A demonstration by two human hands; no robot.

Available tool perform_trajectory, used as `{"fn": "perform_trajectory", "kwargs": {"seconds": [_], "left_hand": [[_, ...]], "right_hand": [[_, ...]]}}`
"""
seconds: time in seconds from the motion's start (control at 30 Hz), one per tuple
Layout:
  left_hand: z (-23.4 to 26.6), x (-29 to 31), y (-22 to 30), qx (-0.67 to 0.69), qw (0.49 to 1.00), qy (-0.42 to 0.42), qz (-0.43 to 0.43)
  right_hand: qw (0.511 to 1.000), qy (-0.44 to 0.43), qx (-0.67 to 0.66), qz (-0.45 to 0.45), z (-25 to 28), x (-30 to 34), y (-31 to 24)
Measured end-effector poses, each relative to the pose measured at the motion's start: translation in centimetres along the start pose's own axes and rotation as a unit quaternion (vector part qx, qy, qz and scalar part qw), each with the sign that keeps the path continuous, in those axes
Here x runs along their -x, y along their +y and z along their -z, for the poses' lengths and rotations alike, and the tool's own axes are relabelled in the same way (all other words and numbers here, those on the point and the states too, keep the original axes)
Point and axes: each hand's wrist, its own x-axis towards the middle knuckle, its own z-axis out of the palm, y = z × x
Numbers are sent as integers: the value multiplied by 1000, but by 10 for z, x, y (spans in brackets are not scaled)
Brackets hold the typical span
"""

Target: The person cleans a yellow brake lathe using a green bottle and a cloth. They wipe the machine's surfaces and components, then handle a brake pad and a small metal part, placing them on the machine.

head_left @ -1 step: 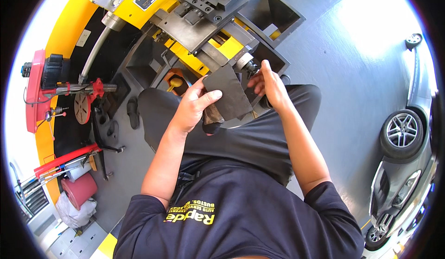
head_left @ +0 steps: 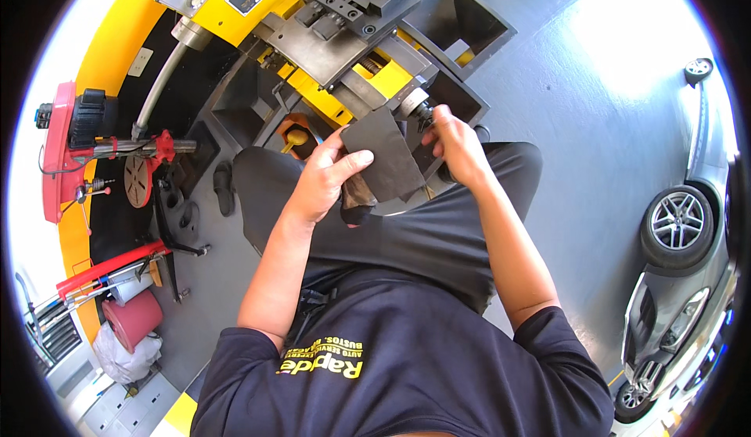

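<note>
My left hand (head_left: 322, 177) grips a dark grey sheet (head_left: 383, 155) that looks like sandpaper, with the thumb on top. Under the sheet's near edge a crumpled brownish piece (head_left: 359, 192) sticks out, and the fingers beneath are hidden. My right hand (head_left: 463, 154) is closed at the black crank handle (head_left: 423, 115) beside a silver dial (head_left: 411, 100). That handle belongs to the yellow and grey brake lathe (head_left: 389, 79) in front of me. Part of the grip is hidden behind the sheet and the hand.
Dark metal bins (head_left: 461, 26) flank the lathe. An orange container (head_left: 299, 136) with a yellow object stands at its near left. A red drill press (head_left: 66, 155) and a red spool (head_left: 133, 320) are on the left. A silver car (head_left: 677, 296) stands on the right.
My right hand has gone from loosely spread fingers to curled ones and shifted slightly toward the crank handle. My left hand and the sheet have hardly moved.
</note>
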Motion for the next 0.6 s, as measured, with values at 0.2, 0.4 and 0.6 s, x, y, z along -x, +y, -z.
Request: {"fn": "perform_trajectory", "kwargs": {"seconds": [0.2, 0.4, 0.6], "left_hand": [[7, 5, -2, 25, 1000, 12, -10], [19, -2, -5, 19, 1000, 18, -15], [15, -4, -9, 30, 999, 8, -13]], "right_hand": [[976, 80, 191, 72, -6, 2, -19], [974, -37, -204, -90, -17, -26, 8], [755, -287, -553, -204, -5, -24, 10]]}}
